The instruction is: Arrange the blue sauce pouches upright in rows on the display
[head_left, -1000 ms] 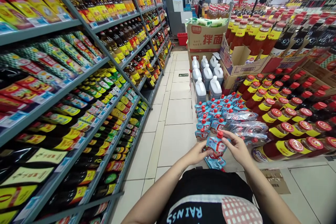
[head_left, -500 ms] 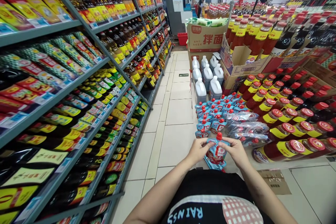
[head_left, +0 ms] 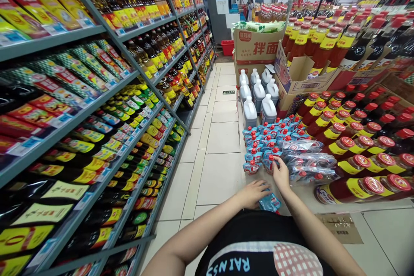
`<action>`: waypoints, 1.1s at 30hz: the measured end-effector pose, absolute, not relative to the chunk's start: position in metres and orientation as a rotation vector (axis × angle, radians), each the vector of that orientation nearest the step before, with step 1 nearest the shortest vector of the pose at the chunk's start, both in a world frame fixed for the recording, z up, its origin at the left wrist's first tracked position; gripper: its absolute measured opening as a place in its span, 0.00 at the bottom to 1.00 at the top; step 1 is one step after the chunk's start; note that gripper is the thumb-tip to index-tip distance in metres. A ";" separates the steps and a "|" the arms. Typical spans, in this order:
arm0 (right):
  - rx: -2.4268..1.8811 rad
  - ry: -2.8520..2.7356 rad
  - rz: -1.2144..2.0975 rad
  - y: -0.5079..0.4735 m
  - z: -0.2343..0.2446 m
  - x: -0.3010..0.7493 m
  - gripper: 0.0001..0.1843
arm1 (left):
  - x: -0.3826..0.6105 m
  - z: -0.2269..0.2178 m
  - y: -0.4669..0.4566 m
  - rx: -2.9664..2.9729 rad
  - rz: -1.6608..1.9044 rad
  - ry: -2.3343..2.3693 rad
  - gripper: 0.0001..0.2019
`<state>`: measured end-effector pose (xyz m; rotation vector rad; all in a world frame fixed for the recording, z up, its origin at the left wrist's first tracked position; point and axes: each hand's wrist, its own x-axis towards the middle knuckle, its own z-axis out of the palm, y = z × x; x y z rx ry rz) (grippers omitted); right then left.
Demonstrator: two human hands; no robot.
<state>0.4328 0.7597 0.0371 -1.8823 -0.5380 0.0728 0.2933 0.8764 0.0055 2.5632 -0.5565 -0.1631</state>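
My right hand (head_left: 280, 174) reaches forward, its fingers closed on the edge of a blue spouted pouch (head_left: 268, 164) with a red cap. That pouch stands at the front of several rows of similar pouches (head_left: 251, 145). Nearer my body, my left hand (head_left: 254, 194) is stretched flat with fingers apart. Its fingertips are over the edge of another blue pouch (head_left: 271, 202) lying on the display surface; whether they touch it I cannot tell. Beside my right hand lie clear plastic-wrapped packs (head_left: 307, 164) of pouches.
Red-lidded sauce jars (head_left: 355, 162) stand in rows to the right. White-topped jugs (head_left: 249, 112) are behind the pouches, with a cardboard carton (head_left: 255, 45) farther back. Tall shelves (head_left: 97, 82) of bottles line the left side, across a tiled aisle (head_left: 220, 138).
The pouch held between both hands has moved forward into the front of the rows, with my right hand on it. My left hand has let go and lowered toward the lying pouch.
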 end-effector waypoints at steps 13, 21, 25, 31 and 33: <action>-2.059 -0.736 -0.040 0.753 0.061 0.422 0.27 | 0.298 0.023 0.883 2.653 -0.170 -0.369 0.43; -1.766 -0.902 0.479 0.702 0.096 0.380 0.27 | 0.263 0.047 0.888 1.620 -0.002 0.015 0.21; -1.432 -0.553 0.772 0.707 0.072 0.378 0.22 | 0.267 0.045 0.875 1.490 -0.104 0.089 0.24; -1.434 -0.410 0.684 0.717 0.079 0.390 0.21 | 0.270 0.027 0.867 1.466 -0.080 0.193 0.30; -1.456 -0.472 0.741 0.717 0.084 0.392 0.21 | 0.268 0.018 0.869 1.468 -0.071 0.215 0.27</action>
